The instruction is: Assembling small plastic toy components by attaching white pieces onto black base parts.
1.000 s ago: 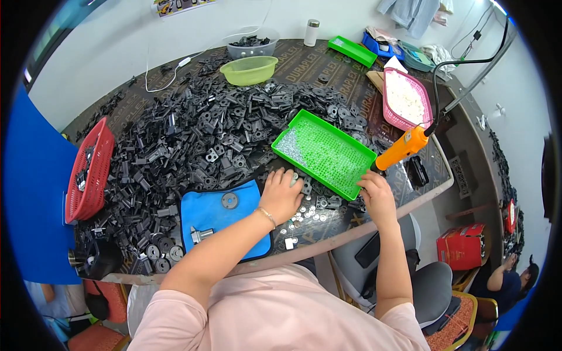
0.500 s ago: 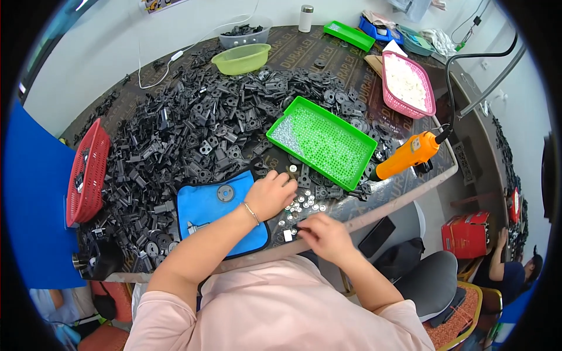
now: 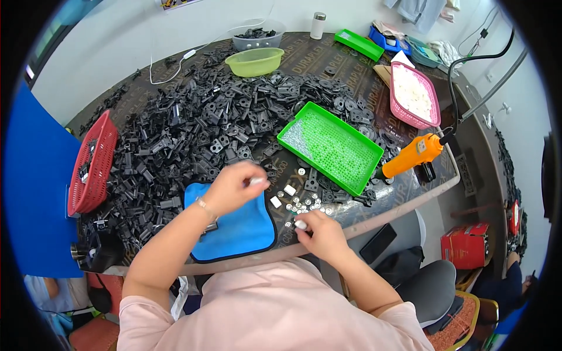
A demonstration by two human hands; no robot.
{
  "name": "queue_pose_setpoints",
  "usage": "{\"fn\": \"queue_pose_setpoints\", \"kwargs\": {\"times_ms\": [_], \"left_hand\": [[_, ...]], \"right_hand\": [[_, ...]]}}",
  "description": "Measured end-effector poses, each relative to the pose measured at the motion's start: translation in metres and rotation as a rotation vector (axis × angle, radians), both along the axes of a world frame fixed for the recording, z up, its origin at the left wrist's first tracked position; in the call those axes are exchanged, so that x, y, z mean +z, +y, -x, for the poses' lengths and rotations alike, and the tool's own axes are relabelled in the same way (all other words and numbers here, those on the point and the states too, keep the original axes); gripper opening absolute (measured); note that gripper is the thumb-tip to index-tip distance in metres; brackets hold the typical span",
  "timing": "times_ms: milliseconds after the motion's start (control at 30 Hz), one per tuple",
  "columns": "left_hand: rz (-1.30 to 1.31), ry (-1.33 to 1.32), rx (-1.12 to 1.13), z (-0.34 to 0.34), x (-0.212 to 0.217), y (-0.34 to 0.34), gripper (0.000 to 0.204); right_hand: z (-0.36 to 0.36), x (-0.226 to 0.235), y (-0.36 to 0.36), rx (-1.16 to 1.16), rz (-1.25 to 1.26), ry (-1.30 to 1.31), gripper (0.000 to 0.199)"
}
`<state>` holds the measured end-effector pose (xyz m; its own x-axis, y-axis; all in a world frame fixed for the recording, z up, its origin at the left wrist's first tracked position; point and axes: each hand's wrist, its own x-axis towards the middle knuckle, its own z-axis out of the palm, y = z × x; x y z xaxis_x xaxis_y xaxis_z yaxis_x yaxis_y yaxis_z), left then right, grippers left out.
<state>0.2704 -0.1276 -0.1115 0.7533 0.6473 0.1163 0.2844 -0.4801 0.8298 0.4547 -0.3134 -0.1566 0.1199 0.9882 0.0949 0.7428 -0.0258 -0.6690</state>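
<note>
My left hand (image 3: 236,186) is closed round a small white block (image 3: 256,181), raised over the upper edge of a blue cloth mat (image 3: 237,237). My right hand (image 3: 324,235) pinches another small white piece (image 3: 301,224) near the table's front edge. Between the hands lie two white blocks (image 3: 290,190) and a scatter of small round silvery pieces (image 3: 304,203). Part of a metal piece (image 3: 209,227) shows on the mat beside my left wrist; the forearm hides the rest.
A large heap of black plastic parts (image 3: 193,128) covers the left and middle table. A green perforated tray (image 3: 331,149), an orange electric screwdriver (image 3: 413,155) and a pink basket of white pieces (image 3: 414,96) are to the right. A red basket (image 3: 92,164) stands far left.
My left hand has moved left and up from the small round pieces, over the mat, with a white block in it. White blocks now show on the table. The view has shifted slightly.
</note>
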Motion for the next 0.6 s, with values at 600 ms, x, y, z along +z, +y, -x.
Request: {"fn": "queue_pose_setpoints", "kwargs": {"times_ms": [600], "left_hand": [[-0.573, 0.401, -0.026, 0.097, -0.020, -0.053, 0.045]], "right_hand": [[0.021, 0.008, 0.078, 0.080, 0.023, -0.098, 0.024]]}}
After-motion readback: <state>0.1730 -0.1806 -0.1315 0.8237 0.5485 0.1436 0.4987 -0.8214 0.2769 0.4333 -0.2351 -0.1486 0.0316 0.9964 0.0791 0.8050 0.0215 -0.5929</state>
